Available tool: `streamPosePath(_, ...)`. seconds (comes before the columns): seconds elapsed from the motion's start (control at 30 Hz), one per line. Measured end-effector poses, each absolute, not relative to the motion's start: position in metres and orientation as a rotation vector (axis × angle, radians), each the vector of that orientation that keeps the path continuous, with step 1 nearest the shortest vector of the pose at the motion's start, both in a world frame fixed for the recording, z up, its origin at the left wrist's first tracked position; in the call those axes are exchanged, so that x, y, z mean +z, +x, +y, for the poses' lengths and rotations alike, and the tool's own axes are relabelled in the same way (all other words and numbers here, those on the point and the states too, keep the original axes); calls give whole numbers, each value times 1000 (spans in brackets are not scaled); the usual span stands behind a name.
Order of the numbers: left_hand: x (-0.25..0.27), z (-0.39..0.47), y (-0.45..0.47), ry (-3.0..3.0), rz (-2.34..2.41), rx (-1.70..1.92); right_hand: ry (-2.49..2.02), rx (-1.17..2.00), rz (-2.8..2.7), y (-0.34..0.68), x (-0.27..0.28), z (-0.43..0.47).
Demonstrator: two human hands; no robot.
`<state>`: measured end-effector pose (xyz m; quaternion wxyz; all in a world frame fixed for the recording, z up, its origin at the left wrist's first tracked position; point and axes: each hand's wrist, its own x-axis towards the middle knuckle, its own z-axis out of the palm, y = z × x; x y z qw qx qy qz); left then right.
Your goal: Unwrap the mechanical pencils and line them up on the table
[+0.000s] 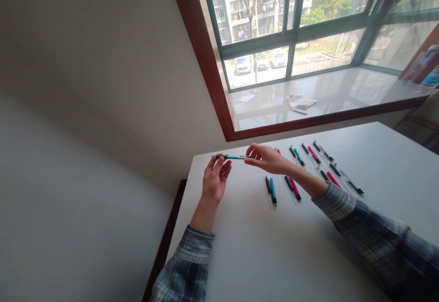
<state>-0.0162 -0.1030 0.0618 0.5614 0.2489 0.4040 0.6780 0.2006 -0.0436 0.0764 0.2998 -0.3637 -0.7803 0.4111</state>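
A slim pen (233,157) with a teal middle and dark ends is held level above the far left part of the white table. My left hand (214,180), palm up, pinches it near its pointed left end. At the other end, the fingers of my right hand (265,158) close on the dark part with the clip. To the right of my left hand lie the parts of a teal and black pen (273,191), side by side. Pink and black pen parts (292,187) rest below my right wrist, and my right forearm covers some of the pieces.
More sets of pen parts, such as a teal barrel (299,156) and a pink barrel (333,179), lie in rows on the white table (254,256). Behind it, a window sill (264,110) holds a crumpled cloth (302,103). A wall (103,155) stands at the left.
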Motion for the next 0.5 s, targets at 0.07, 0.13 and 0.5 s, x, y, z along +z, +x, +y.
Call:
streamPosePath(0.07, 62, -102, -17, 577, 952, 1600, -978, 1018, -2072, 201, 76, -44)
streamPosePath(0.13, 61, -102, -17, 581, 951, 1600, -989, 986, -2099, 200, 76, -44)
streamPosePath(0.5, 63, -103, -17, 550, 964, 1594, -946, 946, -2142, 200, 78, -46)
